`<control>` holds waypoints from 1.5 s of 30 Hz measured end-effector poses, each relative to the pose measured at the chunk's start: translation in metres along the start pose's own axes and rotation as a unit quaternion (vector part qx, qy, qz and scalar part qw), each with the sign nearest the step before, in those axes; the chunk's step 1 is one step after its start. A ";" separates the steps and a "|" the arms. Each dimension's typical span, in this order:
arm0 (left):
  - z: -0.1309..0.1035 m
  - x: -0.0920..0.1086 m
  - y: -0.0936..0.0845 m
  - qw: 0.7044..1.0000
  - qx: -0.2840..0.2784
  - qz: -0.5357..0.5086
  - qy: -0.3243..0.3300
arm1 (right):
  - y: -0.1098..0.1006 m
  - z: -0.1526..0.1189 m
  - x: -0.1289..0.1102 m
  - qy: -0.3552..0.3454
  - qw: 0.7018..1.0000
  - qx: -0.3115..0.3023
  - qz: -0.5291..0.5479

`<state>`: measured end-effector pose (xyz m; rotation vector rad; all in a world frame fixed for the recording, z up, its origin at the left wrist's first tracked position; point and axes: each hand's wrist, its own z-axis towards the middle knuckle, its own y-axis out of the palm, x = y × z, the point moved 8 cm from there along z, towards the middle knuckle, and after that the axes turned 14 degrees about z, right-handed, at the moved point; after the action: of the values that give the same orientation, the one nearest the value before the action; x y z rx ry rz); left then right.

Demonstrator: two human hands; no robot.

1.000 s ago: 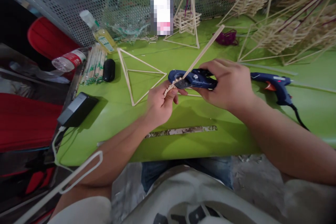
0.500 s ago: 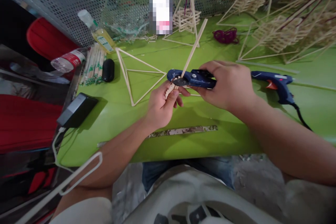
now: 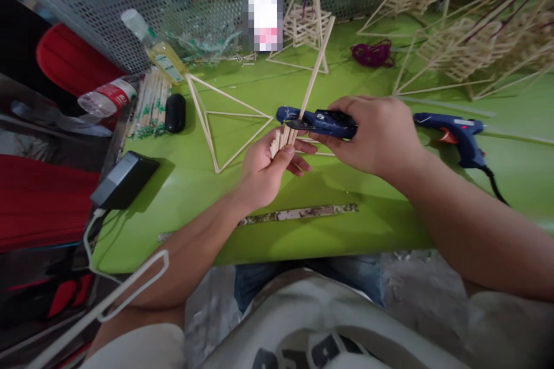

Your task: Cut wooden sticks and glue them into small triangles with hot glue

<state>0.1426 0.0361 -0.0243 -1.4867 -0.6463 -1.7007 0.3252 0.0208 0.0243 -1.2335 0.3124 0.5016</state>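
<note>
My left hand [image 3: 259, 173] is closed around a bundle of short wooden sticks [image 3: 282, 139], with their ends poking up past the thumb. My right hand [image 3: 376, 135] grips dark blue hand cutters [image 3: 335, 123], jaws pointing left just above the bundle. One longer wooden stick [image 3: 318, 69] rises out of the bundle and passes at the cutter jaws, tilted up to the right. Whether the blades touch it I cannot tell. Behind my left hand lies a triangular stick frame [image 3: 234, 113] on the green table [image 3: 203, 196].
A blue hot glue gun [image 3: 463, 135] rests on the right. Stick pyramids [image 3: 303, 26] and purple yarn [image 3: 372, 53] are at the back. At left are bundled sticks [image 3: 149, 104], bottles [image 3: 108, 98], a black case [image 3: 175, 113] and an adapter [image 3: 125, 179]. A patterned strip [image 3: 298, 214] lies in front.
The short sticks in my left hand have tipped, and more of their length shows now. The cutters stay at the long stick. The whole view has shifted slightly.
</note>
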 end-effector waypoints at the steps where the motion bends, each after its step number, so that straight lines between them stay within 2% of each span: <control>1: 0.000 -0.002 0.000 1.000 -0.004 -0.016 -0.011 | 0.000 0.001 0.001 0.002 1.000 0.000 -0.005; 10: 0.005 -0.013 0.001 0.996 -0.014 -0.056 -0.070 | 0.002 0.003 0.006 0.017 1.000 -0.017 -0.018; 20: 0.006 -0.006 0.003 0.996 -0.020 -0.039 -0.075 | 0.001 0.003 0.003 0.035 0.998 -0.029 -0.030; 30: 0.007 -0.007 0.000 0.999 -0.014 -0.011 -0.047 | 0.002 0.002 0.007 0.027 0.999 -0.019 0.002; 39: 0.006 -0.008 0.000 0.999 -0.015 0.009 -0.035 | -0.003 0.000 0.004 0.025 0.999 -0.018 -0.018; 45: 0.005 -0.009 -0.004 0.999 0.000 0.054 -0.004 | -0.004 0.001 0.006 0.017 1.000 -0.005 -0.016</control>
<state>0.1421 0.0440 -0.0315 -1.5014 -0.5586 -1.6134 0.3320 0.0219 0.0247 -1.2551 0.3185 0.4545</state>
